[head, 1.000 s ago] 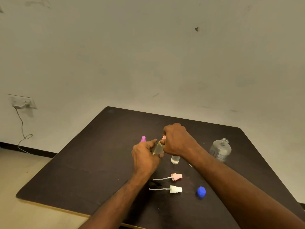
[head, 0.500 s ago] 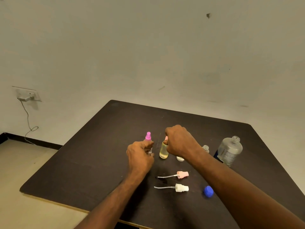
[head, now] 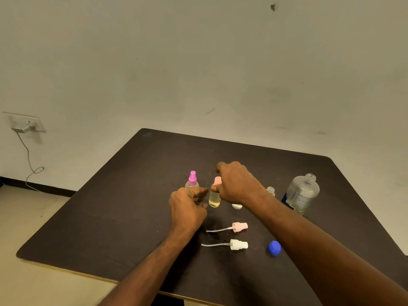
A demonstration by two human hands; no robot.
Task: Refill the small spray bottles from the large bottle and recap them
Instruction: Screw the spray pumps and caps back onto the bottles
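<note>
On the dark table (head: 114,217), a magenta-capped spray bottle (head: 192,180) stands just left of the yellow-liquid spray bottle (head: 214,198), with the left hand (head: 187,208) loosely curled, holding nothing, before it. The right hand (head: 237,182) curls by that bottle's peach cap (head: 217,181); grip unclear. Right of it stand a small open bottle (head: 271,191) and the uncapped large bottle (head: 302,194).

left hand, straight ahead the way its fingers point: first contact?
Probably the yellow-filled bottle: the left hand points its curled fingers at the bottle's side, just short of it. Depth is unclear; it might pass in front.
</note>
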